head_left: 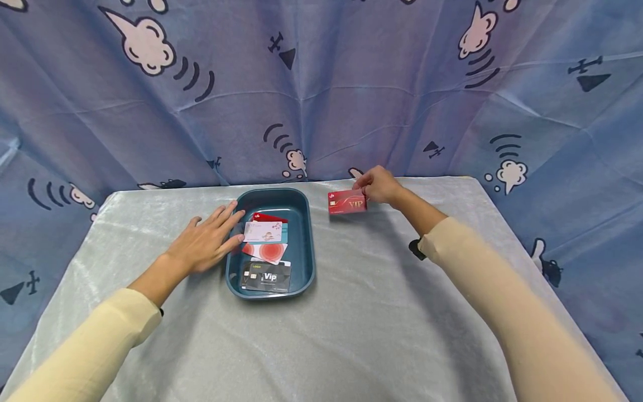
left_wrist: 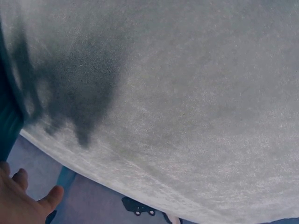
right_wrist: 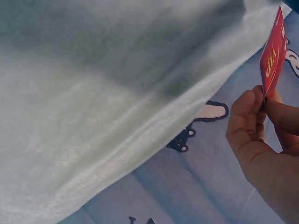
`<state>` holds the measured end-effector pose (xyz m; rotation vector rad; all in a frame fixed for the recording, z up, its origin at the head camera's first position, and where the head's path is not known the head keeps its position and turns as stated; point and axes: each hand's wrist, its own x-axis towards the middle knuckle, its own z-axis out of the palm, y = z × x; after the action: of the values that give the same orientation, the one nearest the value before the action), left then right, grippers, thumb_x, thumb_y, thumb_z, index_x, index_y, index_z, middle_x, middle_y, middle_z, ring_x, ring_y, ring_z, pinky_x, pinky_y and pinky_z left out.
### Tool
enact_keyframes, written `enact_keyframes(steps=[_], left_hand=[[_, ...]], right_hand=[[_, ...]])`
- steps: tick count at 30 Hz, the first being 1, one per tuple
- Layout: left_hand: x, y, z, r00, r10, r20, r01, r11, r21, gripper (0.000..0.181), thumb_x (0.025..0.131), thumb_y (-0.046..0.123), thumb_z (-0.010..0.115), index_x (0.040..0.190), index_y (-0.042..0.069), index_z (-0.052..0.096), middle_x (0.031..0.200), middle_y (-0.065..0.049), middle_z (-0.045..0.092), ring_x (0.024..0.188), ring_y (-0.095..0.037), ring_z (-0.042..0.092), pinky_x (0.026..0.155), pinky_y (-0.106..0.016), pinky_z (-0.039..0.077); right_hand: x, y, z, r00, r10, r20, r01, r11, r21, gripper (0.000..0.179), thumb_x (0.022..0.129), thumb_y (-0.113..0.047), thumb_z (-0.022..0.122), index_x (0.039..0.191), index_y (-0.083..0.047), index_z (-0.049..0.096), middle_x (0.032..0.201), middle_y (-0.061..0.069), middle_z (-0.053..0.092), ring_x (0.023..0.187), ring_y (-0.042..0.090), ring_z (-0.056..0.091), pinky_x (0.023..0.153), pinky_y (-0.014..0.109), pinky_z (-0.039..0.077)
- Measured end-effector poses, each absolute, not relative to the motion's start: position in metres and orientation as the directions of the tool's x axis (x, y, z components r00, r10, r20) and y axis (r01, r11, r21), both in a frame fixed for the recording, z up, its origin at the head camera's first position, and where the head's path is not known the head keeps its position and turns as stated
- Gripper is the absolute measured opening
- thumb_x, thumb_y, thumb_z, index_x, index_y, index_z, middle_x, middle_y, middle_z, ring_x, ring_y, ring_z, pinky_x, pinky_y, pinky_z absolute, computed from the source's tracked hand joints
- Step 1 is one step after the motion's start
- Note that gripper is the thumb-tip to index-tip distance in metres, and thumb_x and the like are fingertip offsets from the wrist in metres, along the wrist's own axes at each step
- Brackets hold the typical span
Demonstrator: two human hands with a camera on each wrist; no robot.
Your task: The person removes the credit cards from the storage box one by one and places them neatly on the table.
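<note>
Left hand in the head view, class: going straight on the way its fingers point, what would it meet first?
Probably the blue tray, at its left rim; the left hand has its fingertips at or over that edge, though depth is unclear.

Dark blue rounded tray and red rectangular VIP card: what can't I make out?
Head view: the bright red card inside the tray, mostly covered by the white rectangular card.
Head view: fine lettering on the VIP card, too small to read.
Left wrist view: most of the tray, cut off by the left edge.
Right wrist view: the VIP card's other face, turned away from the camera.
</note>
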<state>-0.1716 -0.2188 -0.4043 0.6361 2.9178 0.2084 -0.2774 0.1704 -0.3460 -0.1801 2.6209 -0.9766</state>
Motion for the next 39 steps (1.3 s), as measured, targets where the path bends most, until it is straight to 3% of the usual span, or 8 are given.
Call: enact_keyframes(steps=[12, 19, 30, 39], left_hand=[[-0.172, -0.218, -0.404, -0.901, 0.416, -0.12, 0.396, 0.904, 0.164, 0.067, 0.105, 0.05, 0.038, 0.16, 0.014, 0.023, 0.167, -0.01, 0.009, 0.151, -0.036, 0.016, 0.11, -0.071, 0.02], [-0.174, -0.217, -0.405, -0.901, 0.419, -0.116, 0.4, 0.903, 0.157, 0.067, 0.105, 0.048, 0.04, 0.159, 0.013, 0.023, 0.167, -0.011, 0.011, 0.15, -0.037, 0.017, 0.109, -0.071, 0.021], [-0.173, -0.218, -0.404, -0.905, 0.404, -0.129, 0.383, 0.91, 0.16, 0.067, 0.105, 0.049, 0.039, 0.16, 0.013, 0.023, 0.166, -0.013, 0.01, 0.15, -0.038, 0.015, 0.109, -0.072, 0.02], [-0.173, -0.218, -0.405, -0.907, 0.403, -0.127, 0.382, 0.91, 0.161, 0.068, 0.104, 0.049, 0.04, 0.159, 0.013, 0.023, 0.167, -0.012, 0.01, 0.15, -0.037, 0.016, 0.109, -0.071, 0.021]], right_hand=[[-0.281, 0.164, -0.378, -0.934, -0.292, -0.208, -0.09, 0.754, -0.65, 0.03, 0.091, 0.011, 0.047, 0.109, 0.011, 0.071, 0.117, 0.026, 0.066, 0.101, 0.029, 0.055, 0.082, 0.033, 0.045], [-0.282, 0.163, -0.391, -0.935, -0.281, -0.217, -0.076, 0.756, -0.65, 0.03, 0.092, 0.01, 0.047, 0.11, 0.011, 0.07, 0.114, 0.025, 0.068, 0.095, 0.027, 0.054, 0.077, 0.03, 0.044], [-0.287, 0.16, -0.405, -0.947, -0.264, -0.185, -0.094, 0.774, -0.626, 0.031, 0.09, 0.01, 0.046, 0.108, 0.009, 0.071, 0.115, 0.024, 0.068, 0.099, 0.029, 0.058, 0.089, 0.038, 0.047], [-0.287, 0.159, -0.41, -0.94, -0.234, -0.248, -0.026, 0.773, -0.633, 0.037, 0.088, 0.012, 0.045, 0.118, 0.007, 0.066, 0.119, 0.024, 0.061, 0.102, 0.03, 0.055, 0.086, 0.036, 0.047]])
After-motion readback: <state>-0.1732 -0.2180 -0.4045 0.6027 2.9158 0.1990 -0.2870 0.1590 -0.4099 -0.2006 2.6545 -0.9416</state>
